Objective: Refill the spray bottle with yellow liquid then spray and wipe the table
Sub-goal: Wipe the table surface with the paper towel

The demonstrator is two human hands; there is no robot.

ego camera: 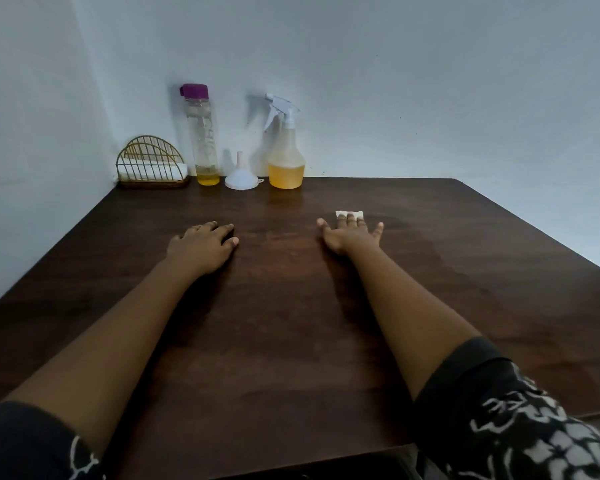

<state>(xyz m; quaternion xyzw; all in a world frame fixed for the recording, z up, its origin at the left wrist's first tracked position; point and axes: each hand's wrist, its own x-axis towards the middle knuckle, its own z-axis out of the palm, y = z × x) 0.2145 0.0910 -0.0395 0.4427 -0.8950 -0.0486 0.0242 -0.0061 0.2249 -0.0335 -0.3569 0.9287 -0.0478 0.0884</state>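
Note:
The spray bottle (286, 157), white trigger head on, stands at the back of the dark wooden table (291, 323) with yellow liquid in its lower part. Left of it a white funnel (241, 174) sits upside down. A tall clear bottle (204, 133) with a purple cap holds a little yellow liquid at its bottom. My right hand (350, 235) lies flat with fingers spread, pressing a white folded tissue (350, 214) to the table; only the tissue's far edge shows. My left hand (203, 242) rests palm down, holding nothing.
A gold wire napkin holder (151, 162) with white tissues stands in the back left corner against the wall. A damp-looking darker streak runs along the table to the right of my right hand. The table's right edge slants away at far right.

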